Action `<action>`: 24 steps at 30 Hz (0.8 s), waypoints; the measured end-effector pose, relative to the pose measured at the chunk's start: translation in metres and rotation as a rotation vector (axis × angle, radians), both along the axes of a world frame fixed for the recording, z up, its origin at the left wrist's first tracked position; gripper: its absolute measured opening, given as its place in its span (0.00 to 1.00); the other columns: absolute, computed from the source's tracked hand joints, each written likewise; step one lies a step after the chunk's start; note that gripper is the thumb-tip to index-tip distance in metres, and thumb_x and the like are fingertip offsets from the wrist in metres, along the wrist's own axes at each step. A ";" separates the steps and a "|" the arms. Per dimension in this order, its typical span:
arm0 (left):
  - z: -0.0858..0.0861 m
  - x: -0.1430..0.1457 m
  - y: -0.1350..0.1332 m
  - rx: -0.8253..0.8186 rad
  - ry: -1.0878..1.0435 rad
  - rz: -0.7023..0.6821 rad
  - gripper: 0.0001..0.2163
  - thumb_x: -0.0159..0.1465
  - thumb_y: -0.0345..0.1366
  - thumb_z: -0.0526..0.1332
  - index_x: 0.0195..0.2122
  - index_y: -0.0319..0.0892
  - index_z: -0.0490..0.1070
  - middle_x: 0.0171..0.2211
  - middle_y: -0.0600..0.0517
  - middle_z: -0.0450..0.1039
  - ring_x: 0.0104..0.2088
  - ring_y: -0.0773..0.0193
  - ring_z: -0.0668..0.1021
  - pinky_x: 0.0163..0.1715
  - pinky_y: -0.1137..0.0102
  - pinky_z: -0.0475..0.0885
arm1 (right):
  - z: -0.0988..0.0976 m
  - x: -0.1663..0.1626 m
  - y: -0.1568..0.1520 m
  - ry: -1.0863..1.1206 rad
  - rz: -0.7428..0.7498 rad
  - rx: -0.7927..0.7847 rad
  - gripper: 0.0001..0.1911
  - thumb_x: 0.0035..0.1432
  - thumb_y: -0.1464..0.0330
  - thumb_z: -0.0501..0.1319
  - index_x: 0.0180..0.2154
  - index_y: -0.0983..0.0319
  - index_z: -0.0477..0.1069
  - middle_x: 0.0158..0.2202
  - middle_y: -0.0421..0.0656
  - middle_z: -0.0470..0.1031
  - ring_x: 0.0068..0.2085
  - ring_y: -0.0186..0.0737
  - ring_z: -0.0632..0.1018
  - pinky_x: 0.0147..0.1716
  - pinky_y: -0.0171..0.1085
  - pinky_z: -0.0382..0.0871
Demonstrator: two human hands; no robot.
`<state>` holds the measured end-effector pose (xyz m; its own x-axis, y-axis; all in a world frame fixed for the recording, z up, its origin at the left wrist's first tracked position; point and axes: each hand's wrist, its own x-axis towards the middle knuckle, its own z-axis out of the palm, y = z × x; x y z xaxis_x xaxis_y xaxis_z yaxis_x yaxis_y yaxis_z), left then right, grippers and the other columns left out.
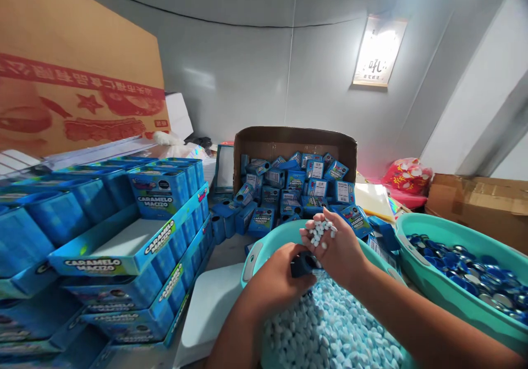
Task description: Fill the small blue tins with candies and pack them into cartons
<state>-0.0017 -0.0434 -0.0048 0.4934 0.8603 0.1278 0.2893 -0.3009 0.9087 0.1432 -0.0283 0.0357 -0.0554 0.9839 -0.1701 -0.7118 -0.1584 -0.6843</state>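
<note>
My left hand (pixel 284 273) is wrapped round a small blue box (pixel 303 264), whose dark opening faces up. Just to the right, my right hand (pixel 340 253) is turned palm up and cupped round a small heap of pale candies (pixel 319 232). Both hands are above a turquoise basin (pixel 264 248), which holds a deep layer of loose pale-blue candies (pixel 334 325). My fingers hide much of the box.
Stacked blue display trays (pixel 119 264) with small boxes stand at left. Behind the basin, a brown carton (pixel 295 135) spills printed blue boxes (pixel 262 220). Another turquoise basin (pixel 449 226) at right contains shiny blue-and-silver discs (pixel 466 267). A pale lid-like panel (pixel 212 303) lies left of my arm.
</note>
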 end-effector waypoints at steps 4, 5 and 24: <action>-0.003 0.000 0.002 0.007 -0.015 -0.008 0.18 0.55 0.33 0.63 0.49 0.44 0.72 0.48 0.50 0.73 0.47 0.58 0.73 0.49 0.65 0.68 | -0.002 0.001 0.001 -0.015 0.021 0.041 0.08 0.52 0.67 0.63 0.25 0.63 0.69 0.24 0.43 0.74 0.29 0.39 0.77 0.36 0.38 0.75; -0.003 0.000 0.002 0.009 -0.016 -0.011 0.18 0.55 0.33 0.63 0.48 0.44 0.72 0.48 0.50 0.73 0.46 0.58 0.73 0.48 0.65 0.68 | -0.003 0.001 0.002 -0.023 0.026 0.049 0.07 0.52 0.68 0.63 0.25 0.63 0.69 0.25 0.43 0.74 0.29 0.39 0.77 0.37 0.38 0.75; -0.002 0.002 0.001 0.023 0.010 0.025 0.17 0.56 0.34 0.64 0.49 0.47 0.72 0.50 0.52 0.72 0.49 0.58 0.73 0.52 0.64 0.66 | -0.003 0.000 0.000 -0.091 0.027 0.064 0.04 0.48 0.68 0.62 0.26 0.62 0.71 0.25 0.42 0.74 0.31 0.40 0.78 0.36 0.37 0.74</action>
